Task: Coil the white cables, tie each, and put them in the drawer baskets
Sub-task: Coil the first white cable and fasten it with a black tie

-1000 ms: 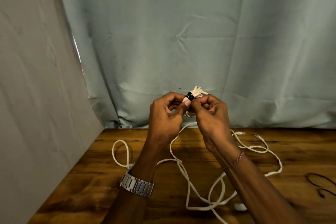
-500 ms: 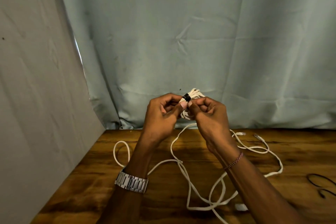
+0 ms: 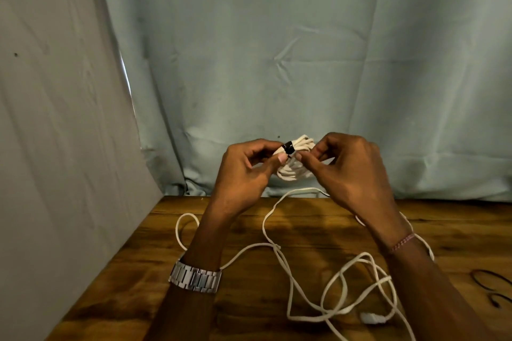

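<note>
Two hands work one coiled white cable (image 3: 294, 167), held up off the counter (image 3: 155, 252) in front of the curtain (image 3: 277, 50). Since a second ago the hands have drawn slightly apart, exposing more of the bundle; the black tie (image 3: 288, 147) now shows wrapped round its upper left end. Left hand (image 3: 243, 171): grip pinches the coil just beside the tie, thumb tip against it. Right hand (image 3: 346, 171): fingers curled, fingertips pinching at the tie's other side. Judgement: tie is on or nearly cinched; this coil is close to ready for a basket. No drawer or baskets in view.

Around: loose white cable (image 3: 327, 285) sprawls across the counter under both forearms, a connector (image 3: 372, 318) near the front edge. More black ties (image 3: 490, 285) lie at far right. Loose loops lie under the wrists and could snag when the coil is carried off.
</note>
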{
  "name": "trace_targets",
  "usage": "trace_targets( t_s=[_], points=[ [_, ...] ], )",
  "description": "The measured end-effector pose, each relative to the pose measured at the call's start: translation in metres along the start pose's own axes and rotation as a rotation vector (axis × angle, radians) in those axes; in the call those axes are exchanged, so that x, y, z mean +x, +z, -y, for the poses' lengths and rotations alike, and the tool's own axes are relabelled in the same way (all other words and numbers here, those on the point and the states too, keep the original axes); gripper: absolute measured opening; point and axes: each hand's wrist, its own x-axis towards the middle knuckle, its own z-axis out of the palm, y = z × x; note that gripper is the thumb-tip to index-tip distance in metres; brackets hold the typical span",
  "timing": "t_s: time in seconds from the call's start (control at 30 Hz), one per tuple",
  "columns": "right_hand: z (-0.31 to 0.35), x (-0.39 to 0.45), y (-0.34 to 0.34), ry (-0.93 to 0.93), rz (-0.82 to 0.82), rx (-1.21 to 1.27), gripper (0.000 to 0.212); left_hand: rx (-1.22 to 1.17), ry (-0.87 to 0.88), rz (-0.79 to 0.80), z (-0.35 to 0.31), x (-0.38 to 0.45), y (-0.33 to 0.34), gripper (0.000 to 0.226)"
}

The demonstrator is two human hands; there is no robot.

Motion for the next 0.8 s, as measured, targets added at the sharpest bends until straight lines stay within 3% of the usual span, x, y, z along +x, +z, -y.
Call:
trace_targets(
  t_s=[0.17, 0.3, 0.47, 0.63, 0.8],
  points=[
    [-0.007, 0.006, -0.022, -0.133, 0.226, 0.024, 0.047, 0.091, 0.019, 0.055, -0.001, -0.001, 0.000, 0.021],
    [-0.012, 0.008, -0.024, -0.206, 0.415, -0.145, 0.047, 0.078, 0.028, 0.081, -0.001, -0.001, 0.002, 0.021],
    [-0.019, 0.011, -0.023, -0.138, 0.466, 0.035, 0.034, -0.056, -0.052, 0.029, 0.004, 0.000, 0.006, 0.022],
    [-0.024, 0.013, -0.017, -0.089, 0.485, 0.117, 0.028, -0.082, -0.124, 0.096, 0.010, -0.001, 0.009, 0.022],
    [-0.012, 0.004, -0.001, -0.083, 0.505, 0.238, 0.036, -0.113, -0.128, -0.074, 0.011, -0.001, 0.019, 0.026]
  ],
)
